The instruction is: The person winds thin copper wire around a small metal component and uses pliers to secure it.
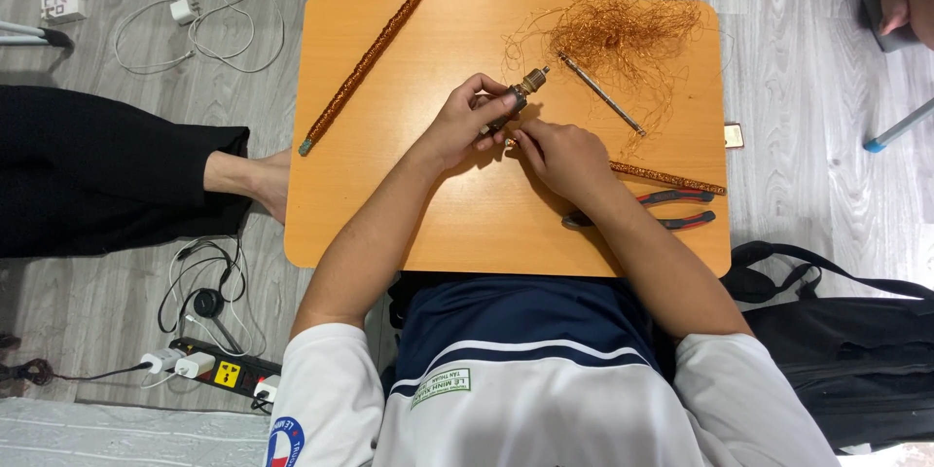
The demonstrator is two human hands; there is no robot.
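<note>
My left hand (465, 123) grips a small brass-tipped tool (516, 99) over the middle of an orange lap table (389, 204). My right hand (559, 158) pinches the near end of a copper-wrapped rod (671, 178) that runs off to the right, touching the tool's lower end. A tangle of loose copper wire (623, 34) lies at the table's far right. A thin metal rod (601, 94) rests beside it.
A long copper-wrapped stick (365, 66) lies diagonally at the far left. Red-handled pliers (671, 209) sit near the right edge. Another person's leg and foot (243, 180) are left of the table; a power strip (219, 370), cables and a black bag (856, 350) lie on the floor.
</note>
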